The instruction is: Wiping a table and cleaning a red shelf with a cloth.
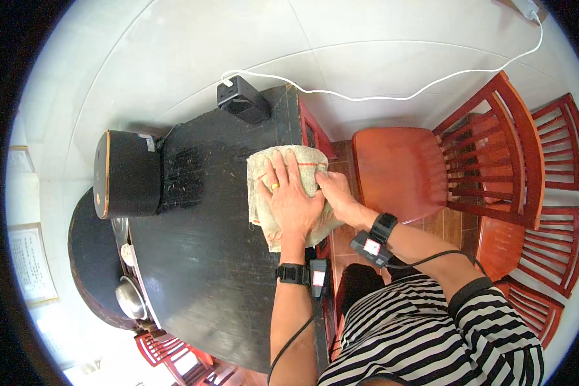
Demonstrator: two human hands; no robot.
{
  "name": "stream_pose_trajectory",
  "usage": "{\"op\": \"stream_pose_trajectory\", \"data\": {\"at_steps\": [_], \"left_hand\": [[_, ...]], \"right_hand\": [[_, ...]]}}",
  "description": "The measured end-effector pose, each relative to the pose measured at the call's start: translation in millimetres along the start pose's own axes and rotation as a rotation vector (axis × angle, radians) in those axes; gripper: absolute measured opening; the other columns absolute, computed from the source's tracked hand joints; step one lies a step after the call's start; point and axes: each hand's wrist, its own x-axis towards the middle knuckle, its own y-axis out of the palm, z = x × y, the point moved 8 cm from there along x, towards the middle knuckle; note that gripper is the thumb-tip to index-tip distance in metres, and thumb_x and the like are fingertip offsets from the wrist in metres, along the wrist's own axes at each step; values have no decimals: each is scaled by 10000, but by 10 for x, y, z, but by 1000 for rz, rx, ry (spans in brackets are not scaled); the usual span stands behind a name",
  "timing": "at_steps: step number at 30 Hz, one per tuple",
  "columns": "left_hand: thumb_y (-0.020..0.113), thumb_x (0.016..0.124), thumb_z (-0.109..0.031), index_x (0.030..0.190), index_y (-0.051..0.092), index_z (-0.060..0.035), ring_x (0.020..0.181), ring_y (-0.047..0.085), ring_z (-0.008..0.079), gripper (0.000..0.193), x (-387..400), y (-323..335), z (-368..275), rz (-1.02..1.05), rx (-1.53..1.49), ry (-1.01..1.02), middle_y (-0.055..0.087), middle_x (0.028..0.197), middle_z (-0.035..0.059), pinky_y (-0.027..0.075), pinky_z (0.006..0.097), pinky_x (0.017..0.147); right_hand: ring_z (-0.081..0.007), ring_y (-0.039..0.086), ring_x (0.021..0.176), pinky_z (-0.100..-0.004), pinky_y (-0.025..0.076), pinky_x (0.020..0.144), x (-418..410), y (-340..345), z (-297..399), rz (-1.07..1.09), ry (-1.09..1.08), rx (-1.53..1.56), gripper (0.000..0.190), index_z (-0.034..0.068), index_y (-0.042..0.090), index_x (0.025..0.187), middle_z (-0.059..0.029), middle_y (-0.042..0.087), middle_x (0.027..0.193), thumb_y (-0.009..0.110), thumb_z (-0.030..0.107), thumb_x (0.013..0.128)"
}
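A folded beige cloth (289, 157) with orange-red stripes lies at the edge of a black wooden table (207, 260). My left hand (294, 205) rests palm down on top of it, fingers spread a little, a gold-coloured ring on one finger. At the cloth's right side, my right hand (338, 193) grips its edge with the thumb on top; the other fingers are partly hidden. The near part of the cloth hangs past the table edge. Each wrist wears a black strap with a small cabled device.
A black speaker-like box (128, 176) stands at the table's left. A small black device (243, 99) with a white cable (366, 99) sits at the back by the wall. Right of the table is a reddish wooden chair (400, 173). A metal bowl (131, 296) stands beyond the left edge.
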Motion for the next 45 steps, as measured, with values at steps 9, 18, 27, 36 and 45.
{"op": "stream_pose_trajectory", "data": {"at_steps": [9, 18, 27, 36, 45], "left_hand": [[664, 713, -425, 1527, 244, -106, 1473, 161, 346, 970, 31, 7, 32, -6, 20, 15, 202, 1594, 154, 104, 593, 1151], [640, 723, -405, 1519, 268, -91, 1476, 146, 349, 933, 211, -9, 16, -24, -14, 30, 221, 1585, 162, 65, 590, 1156], [629, 717, -409, 1514, 287, -90, 1473, 166, 344, 923, 201, 75, 34, -11, -56, 16, 234, 1581, 165, 61, 595, 1154], [619, 718, -401, 1519, 275, -89, 1477, 152, 341, 926, 893, 283, 408, 4, -76, 13, 224, 1585, 168, 54, 589, 1158], [622, 706, -362, 1520, 250, -57, 1473, 133, 375, 945, 441, 238, 338, 2, -69, 14, 204, 1584, 194, 39, 571, 1166]], "right_hand": [[-132, 581, 782, -328, 465, 696, -36, 49, 130, -13, -21, 74, 292, -49, 667, 919, -58, 657, 860, 542, 213, 950], [-145, 586, 718, -349, 455, 640, 212, 16, 223, -45, -110, 75, 296, -52, 678, 843, -64, 657, 781, 578, 223, 894], [-174, 596, 729, -384, 451, 645, 303, -66, 103, -111, -54, 23, 314, -53, 674, 822, -79, 655, 769, 592, 246, 871], [-153, 594, 793, -344, 470, 720, 859, 313, 318, -120, -121, 127, 289, -40, 670, 945, -74, 667, 878, 569, 229, 914], [-136, 580, 965, -309, 469, 865, 412, 285, 104, 38, -16, 286, 345, -20, 614, 1168, -57, 650, 1069, 550, 257, 974]]}}
